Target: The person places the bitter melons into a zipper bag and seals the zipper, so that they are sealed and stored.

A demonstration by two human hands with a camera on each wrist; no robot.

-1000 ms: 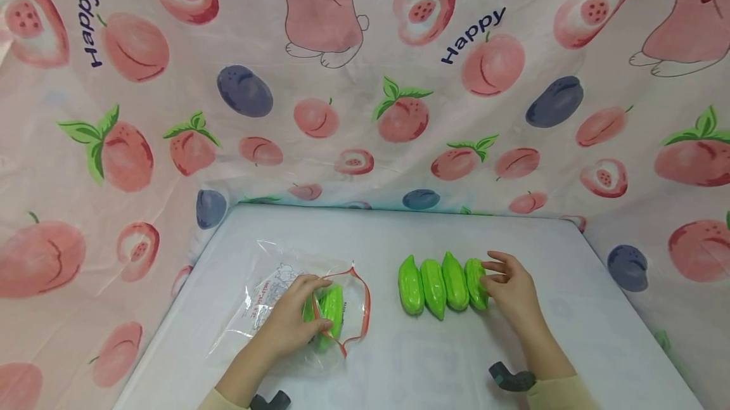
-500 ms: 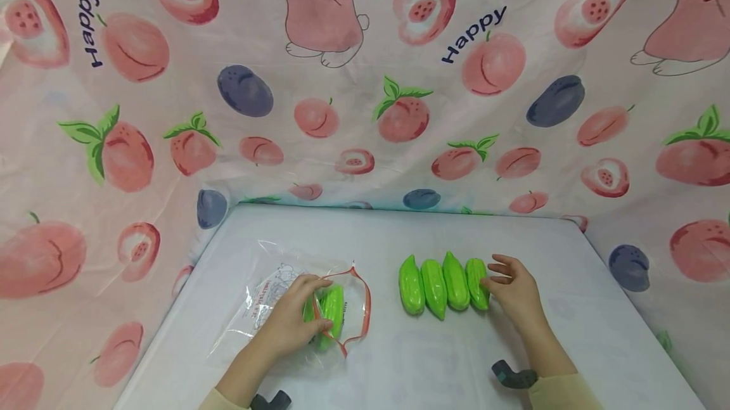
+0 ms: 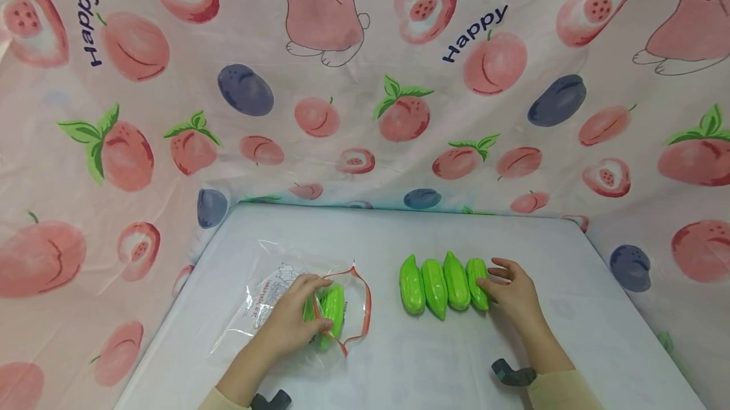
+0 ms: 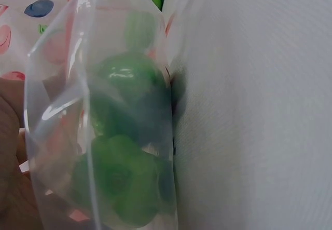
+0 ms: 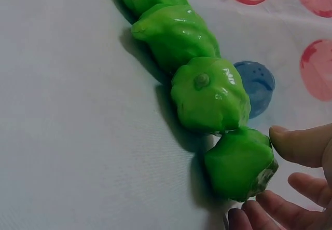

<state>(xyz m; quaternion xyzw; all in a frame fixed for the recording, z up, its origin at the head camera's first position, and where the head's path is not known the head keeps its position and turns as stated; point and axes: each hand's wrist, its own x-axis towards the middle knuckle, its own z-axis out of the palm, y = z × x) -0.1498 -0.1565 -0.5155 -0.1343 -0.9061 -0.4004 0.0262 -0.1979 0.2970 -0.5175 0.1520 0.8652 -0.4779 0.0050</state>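
To the left, the peach-print cloth (image 3: 134,49) reads "Happy," turned sideways. Next, a clear bag (image 3: 251,308) bears red print too small for me to read; the left grip (image 3: 293,316) clasps its red-edged mouth, bagged green gourds (image 3: 333,305) between thumb and fingertips. A row of four green gourds (image 3: 456,286) lies on the surface (image 3: 422,365), a slanted "Happy" behind. The right grip (image 3: 515,291), fingers loosely spread, sits right at the last one's outer side.

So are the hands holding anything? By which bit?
The left hand holds the clear plastic bag near its red mouth. The right hand is at the rightmost green gourd; whether gripping is unclear.
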